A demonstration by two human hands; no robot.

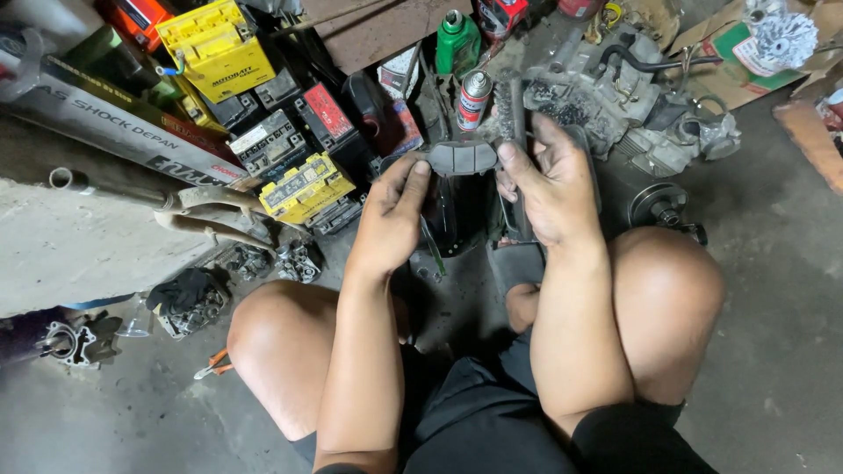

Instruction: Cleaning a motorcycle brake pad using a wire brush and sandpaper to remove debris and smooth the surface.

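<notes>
From up here I look down on a grimy concrete floor (773,290) with my knees spread over it. At the far left edge a pale concrete slab (79,246) sits with a bent metal tube (167,204) lying across its corner, and a long grey carton (114,123) leans above it. On the floor near my left knee lie orange-handled pliers (213,364) and a pile of small dirty metal parts (189,303). Further in, towards the top edge, there is a stack of batteries: a yellow battery (215,44) high up and another yellow-topped battery (306,186) lower down, with black ones between them. My left hand (391,219) has its fingers closed on the left end of a brake pad (463,158), a flat grey curved piece, thumb on top and fingers beneath. The pad is held in the air between both hands, above a dark black container (457,215) on the floor between my legs. Behind it stand a green bottle (457,42) and a red and silver spray can (474,98). My right hand (553,189) pinches the pad's right end with thumb and forefinger, while its other fingers wrap a dark brush (514,114) that sticks up past the pad. To the right lies a greasy engine block (615,96), and in the top right corner a metal finned part (784,37) rests on cardboard (729,75).
</notes>
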